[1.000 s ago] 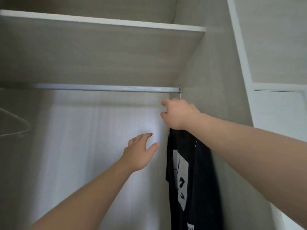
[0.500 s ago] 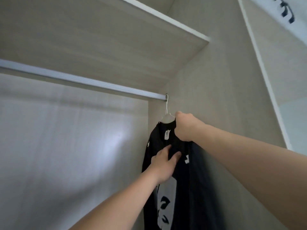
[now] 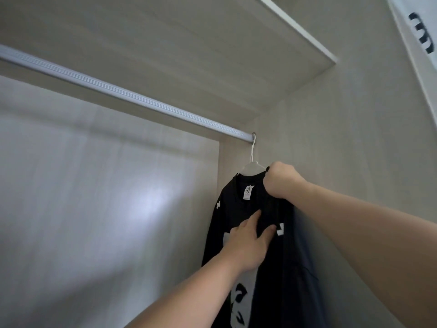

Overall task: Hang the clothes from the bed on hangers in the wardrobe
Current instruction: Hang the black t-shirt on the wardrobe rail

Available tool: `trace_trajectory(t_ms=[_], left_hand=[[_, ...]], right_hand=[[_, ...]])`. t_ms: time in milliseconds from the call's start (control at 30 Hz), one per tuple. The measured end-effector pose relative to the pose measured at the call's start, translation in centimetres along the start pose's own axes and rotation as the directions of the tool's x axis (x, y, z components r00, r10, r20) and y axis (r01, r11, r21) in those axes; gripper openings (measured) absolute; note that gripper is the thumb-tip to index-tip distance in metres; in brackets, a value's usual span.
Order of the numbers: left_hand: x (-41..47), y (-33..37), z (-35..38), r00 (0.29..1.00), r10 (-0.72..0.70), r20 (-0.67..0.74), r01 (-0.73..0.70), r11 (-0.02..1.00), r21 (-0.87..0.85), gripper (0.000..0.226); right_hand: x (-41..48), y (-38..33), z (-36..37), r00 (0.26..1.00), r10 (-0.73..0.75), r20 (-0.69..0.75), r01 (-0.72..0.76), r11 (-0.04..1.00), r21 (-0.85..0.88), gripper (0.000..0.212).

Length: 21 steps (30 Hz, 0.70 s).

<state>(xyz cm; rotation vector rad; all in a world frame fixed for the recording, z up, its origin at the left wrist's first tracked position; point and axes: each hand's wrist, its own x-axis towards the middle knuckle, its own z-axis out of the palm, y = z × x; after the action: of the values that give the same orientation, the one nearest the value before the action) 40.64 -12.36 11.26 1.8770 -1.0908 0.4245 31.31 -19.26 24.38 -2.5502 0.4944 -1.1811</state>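
The rail runs in from the left. My left hand lies flat, fingers straight, on the chest of the black shirt. The shirt hangs on the white hanger, hooked at the rail's right end by the wardrobe wall. My right hand is fisted round the shirt's shoulder. A lopsided tug could slip the collar off or unhook the hanger.

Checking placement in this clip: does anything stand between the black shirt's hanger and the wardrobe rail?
Nothing visible: the hanger is already hooked over the rail at its right end; the right hand grips the shirt.
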Motion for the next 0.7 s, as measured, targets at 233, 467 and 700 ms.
trace_trajectory(t_ms=[233,467,700], left_hand=[[-0.8,0.5,-0.3,0.999,0.035,0.013,-0.034,0.999,-0.011,0.068],[-1.3,1.4,-0.2,0.993,0.113,-0.022,-0.112,0.994,0.015,0.069],[-2.4,3.0,-1.2,0.989,0.133,-0.059,-0.129,0.99,0.065,0.066]], right_hand=[[0.3,1.1,0.8,0.985,0.005,-0.17,0.016,0.993,0.121,0.029],[-0.5,1.4,-0.2,0.956,-0.061,-0.287,0.079,0.996,0.05,0.024],[-0.8,1.2,-1.9,0.934,-0.079,-0.348,0.088,0.996,0.011,0.023]])
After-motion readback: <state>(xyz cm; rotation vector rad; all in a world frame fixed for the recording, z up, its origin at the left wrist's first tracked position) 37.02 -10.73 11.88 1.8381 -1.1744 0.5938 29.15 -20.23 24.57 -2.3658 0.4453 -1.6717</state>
